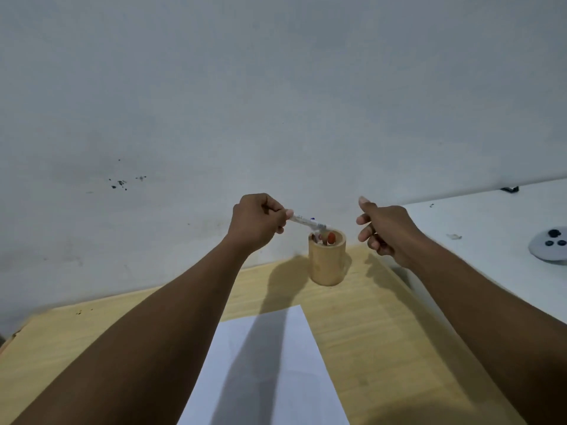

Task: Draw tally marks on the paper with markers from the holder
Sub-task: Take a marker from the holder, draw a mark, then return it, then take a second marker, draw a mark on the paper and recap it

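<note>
A round wooden holder stands near the back of the wooden desk, with a red-capped marker and others inside. My left hand grips one end of a white marker, which lies tilted with its far end over the holder's rim. My right hand hovers to the right of the holder, fingers loosely curled and thumb up; I cannot make out anything in it. A white sheet of paper lies on the desk below my arms, with no marks visible.
A pale wall with dark specks rises right behind the desk. To the right stands a white table carrying a round grey object with dark buttons and a small black item.
</note>
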`<state>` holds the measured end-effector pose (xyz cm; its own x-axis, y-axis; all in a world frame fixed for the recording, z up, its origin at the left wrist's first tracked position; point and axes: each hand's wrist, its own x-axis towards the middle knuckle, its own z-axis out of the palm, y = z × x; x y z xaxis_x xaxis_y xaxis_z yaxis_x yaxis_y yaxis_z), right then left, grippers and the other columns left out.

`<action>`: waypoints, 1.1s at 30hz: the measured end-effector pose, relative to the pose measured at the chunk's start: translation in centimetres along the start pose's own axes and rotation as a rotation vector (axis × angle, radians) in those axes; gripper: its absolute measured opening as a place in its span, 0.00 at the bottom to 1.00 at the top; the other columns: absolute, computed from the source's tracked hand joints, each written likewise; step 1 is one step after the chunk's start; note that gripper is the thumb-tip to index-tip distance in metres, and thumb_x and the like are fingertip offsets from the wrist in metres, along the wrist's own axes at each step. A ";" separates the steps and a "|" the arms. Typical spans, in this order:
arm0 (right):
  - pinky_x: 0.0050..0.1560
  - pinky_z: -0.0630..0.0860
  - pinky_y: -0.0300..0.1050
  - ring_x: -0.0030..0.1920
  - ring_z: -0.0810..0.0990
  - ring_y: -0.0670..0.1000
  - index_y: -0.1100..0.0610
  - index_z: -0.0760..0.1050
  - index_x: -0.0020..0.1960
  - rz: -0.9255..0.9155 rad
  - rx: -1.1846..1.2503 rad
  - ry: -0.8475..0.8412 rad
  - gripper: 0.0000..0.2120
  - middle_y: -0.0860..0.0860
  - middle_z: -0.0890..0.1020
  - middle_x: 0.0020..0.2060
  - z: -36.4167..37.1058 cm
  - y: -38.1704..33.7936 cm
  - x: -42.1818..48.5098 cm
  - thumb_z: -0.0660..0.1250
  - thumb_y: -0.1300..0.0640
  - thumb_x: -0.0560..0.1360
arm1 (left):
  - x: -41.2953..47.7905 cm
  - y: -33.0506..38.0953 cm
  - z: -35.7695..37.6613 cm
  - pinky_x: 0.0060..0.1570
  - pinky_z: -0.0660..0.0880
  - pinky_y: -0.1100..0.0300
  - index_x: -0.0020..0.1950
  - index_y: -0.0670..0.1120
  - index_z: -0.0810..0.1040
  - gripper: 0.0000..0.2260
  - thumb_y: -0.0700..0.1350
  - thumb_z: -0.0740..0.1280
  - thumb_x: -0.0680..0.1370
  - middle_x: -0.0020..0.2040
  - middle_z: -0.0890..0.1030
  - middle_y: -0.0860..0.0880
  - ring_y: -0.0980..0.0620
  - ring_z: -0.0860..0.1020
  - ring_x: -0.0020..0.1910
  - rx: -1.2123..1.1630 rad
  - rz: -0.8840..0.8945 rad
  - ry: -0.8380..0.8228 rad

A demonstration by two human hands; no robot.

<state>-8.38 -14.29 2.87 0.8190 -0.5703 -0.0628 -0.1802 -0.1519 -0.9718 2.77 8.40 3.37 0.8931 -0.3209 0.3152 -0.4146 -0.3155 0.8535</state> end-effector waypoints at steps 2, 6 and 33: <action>0.22 0.63 0.39 0.22 0.72 0.50 0.59 0.79 0.48 0.002 -0.017 0.001 0.21 0.56 0.82 0.33 -0.9 0.4 0.2 0.64 0.41 0.81 | 0.4 0.0 1.0 0.29 0.73 0.70 0.44 0.40 0.84 0.08 0.44 0.77 0.74 0.34 0.85 0.47 0.59 0.82 0.28 0.092 0.023 -0.018; 0.23 0.64 0.39 0.21 0.73 0.49 0.60 0.80 0.49 0.004 -0.038 -0.014 0.19 0.55 0.83 0.33 -1.2 1.5 0.7 0.65 0.44 0.81 | 1.0 0.4 3.2 0.28 0.73 0.69 0.46 0.43 0.84 0.06 0.45 0.77 0.75 0.37 0.86 0.47 0.54 0.83 0.34 0.222 0.038 -0.136; 0.23 0.65 0.40 0.25 0.75 0.49 0.65 0.82 0.55 0.101 0.108 -0.193 0.23 0.55 0.83 0.34 1.0 2.8 -1.1 0.68 0.44 0.79 | 0.8 5.4 3.5 0.43 0.78 0.58 0.47 0.46 0.86 0.07 0.49 0.76 0.75 0.39 0.83 0.54 0.54 0.80 0.40 0.481 0.338 -0.095</action>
<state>-9.24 -13.26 -0.05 0.8908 -0.4115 -0.1927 -0.2153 -0.0089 -0.9765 0.60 3.34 6.82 0.6878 -0.5454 0.4791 -0.7253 -0.5445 0.4213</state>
